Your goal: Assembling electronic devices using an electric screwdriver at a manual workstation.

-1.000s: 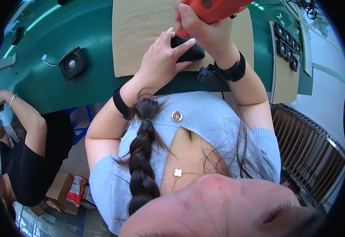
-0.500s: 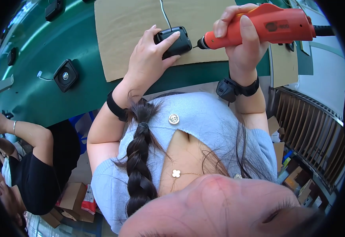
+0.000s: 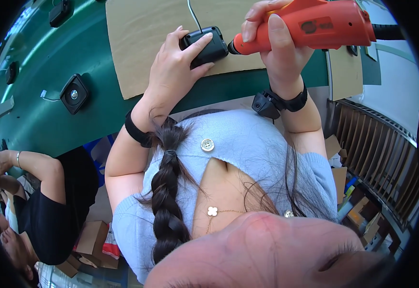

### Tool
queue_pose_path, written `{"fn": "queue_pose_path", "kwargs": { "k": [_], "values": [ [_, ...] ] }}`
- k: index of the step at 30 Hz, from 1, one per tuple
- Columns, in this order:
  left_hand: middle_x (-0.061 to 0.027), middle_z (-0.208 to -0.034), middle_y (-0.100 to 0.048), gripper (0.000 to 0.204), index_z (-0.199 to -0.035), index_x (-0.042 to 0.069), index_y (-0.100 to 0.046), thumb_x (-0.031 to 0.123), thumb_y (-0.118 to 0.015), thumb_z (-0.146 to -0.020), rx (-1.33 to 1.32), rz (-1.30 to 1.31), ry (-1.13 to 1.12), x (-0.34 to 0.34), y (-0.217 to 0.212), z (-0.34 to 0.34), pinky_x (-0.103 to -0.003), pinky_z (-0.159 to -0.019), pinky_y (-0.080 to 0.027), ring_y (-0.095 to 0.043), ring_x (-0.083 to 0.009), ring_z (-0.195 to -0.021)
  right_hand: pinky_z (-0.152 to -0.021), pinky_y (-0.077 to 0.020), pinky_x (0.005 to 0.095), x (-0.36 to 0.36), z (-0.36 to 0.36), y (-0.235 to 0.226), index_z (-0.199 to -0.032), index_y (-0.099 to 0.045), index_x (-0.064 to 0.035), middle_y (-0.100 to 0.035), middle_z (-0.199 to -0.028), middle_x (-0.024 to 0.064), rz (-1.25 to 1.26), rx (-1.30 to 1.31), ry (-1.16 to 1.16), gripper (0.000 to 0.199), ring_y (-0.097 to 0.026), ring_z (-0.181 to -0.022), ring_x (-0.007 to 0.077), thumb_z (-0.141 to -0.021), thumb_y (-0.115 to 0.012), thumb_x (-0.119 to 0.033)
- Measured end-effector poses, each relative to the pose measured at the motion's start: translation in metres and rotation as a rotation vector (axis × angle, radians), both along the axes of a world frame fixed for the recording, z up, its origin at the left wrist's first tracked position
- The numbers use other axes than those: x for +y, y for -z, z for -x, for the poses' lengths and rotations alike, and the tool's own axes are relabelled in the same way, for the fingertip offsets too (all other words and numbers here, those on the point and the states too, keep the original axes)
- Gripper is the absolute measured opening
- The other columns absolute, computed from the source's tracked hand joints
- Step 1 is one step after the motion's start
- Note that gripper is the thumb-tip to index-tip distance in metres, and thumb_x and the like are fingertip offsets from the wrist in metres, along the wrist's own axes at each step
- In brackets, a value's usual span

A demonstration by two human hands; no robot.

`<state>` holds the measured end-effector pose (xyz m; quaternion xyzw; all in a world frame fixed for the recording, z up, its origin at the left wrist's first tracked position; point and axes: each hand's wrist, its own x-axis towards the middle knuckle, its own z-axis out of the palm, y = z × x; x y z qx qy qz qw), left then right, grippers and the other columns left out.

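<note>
My left hand (image 3: pixel 176 60) grips a small black plastic housing (image 3: pixel 212 50), thumb and fingers closed round its sides. A grey cable (image 3: pixel 194 15) runs up from the housing's far side. In my right hand (image 3: pixel 282 50) is a red electric screwdriver (image 3: pixel 310 26), held nearly level with its nose pointing left. The black nose of the tool meets the right side of the housing, and its bit is hidden there. Both hands are over a brown cardboard sheet (image 3: pixel 142 43) on the green table.
A square black speaker unit (image 3: pixel 74 94) with a short white-plugged lead lies left on the green table (image 3: pixel 36 120). More black units (image 3: pixel 59 13) sit farther left. A co-worker's arm (image 3: pixel 41 165) is at the lower left. A slatted rack (image 3: pixel 377 149) stands at the right.
The screwdriver has moved left, bringing its nose from just short of the housing up against it. The bit that showed before is hidden now. My left hand keeps its hold.
</note>
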<state>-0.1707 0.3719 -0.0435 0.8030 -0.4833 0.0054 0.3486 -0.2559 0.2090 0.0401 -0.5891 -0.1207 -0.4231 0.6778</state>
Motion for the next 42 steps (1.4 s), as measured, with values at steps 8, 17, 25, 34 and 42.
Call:
{"fn": "queue_pose_path", "kwargs": {
  "k": [8, 17, 25, 34, 42],
  "values": [
    [-0.0206, -0.128, -0.054, 0.058, -0.130, 0.024, -0.065, 0.019, -0.084, -0.075, 0.008, 0.023, 0.029, -0.003, -0.003, 0.001, -0.042, -0.092, -0.054, -0.061, -0.0379, -0.111, -0.059, -0.0560, 0.0285, -0.026, -0.033, 0.034, -0.107, -0.048, -0.0019, -0.064, -0.084, 0.0128, 0.080, -0.259, -0.092, 0.021, -0.063, -0.060, 0.0157, -0.091, -0.061, -0.007],
    [-0.0218, -0.127, -0.054, 0.059, -0.129, 0.022, -0.066, 0.017, -0.085, -0.073, -0.006, 0.017, 0.004, 0.001, -0.004, 0.001, -0.043, -0.091, -0.054, -0.062, -0.0384, -0.110, -0.057, -0.0535, 0.0247, -0.004, 0.006, 0.009, -0.099, -0.051, -0.0032, -0.061, -0.080, 0.0085, 0.231, 0.363, 0.072, 0.013, -0.060, -0.060, 0.0120, -0.090, -0.060, -0.006],
    [-0.0215, -0.124, -0.054, 0.059, -0.128, 0.021, -0.066, 0.019, -0.085, -0.073, -0.035, 0.052, -0.013, 0.001, 0.000, 0.001, -0.042, -0.089, -0.055, -0.063, -0.0376, -0.107, -0.061, -0.0539, 0.0307, -0.016, -0.003, 0.015, -0.120, -0.054, -0.0030, -0.063, -0.090, 0.0089, 0.354, 0.247, 0.065, 0.033, -0.062, -0.064, 0.0144, -0.094, -0.061, -0.022],
    [-0.0207, -0.122, -0.055, 0.059, -0.129, 0.021, -0.065, 0.021, -0.086, -0.073, -0.040, 0.073, -0.023, 0.002, 0.003, 0.001, -0.043, -0.087, -0.056, -0.063, -0.0367, -0.104, -0.065, -0.0556, 0.0374, 0.002, -0.003, 0.008, -0.121, -0.053, -0.0090, -0.065, -0.096, 0.0138, 0.227, 0.079, -0.167, 0.026, -0.064, -0.067, 0.0187, -0.098, -0.059, -0.020],
    [-0.0212, -0.124, -0.055, 0.060, -0.129, 0.020, -0.065, 0.020, -0.086, -0.073, -0.023, 0.079, -0.016, 0.005, 0.004, -0.001, -0.043, -0.087, -0.056, -0.063, -0.0368, -0.106, -0.067, -0.0558, 0.0378, 0.007, -0.008, 0.016, -0.121, -0.053, -0.0082, -0.065, -0.097, 0.0147, 0.182, 0.127, -0.237, 0.027, -0.064, -0.068, 0.0192, -0.098, -0.059, -0.020]
  ]
}}
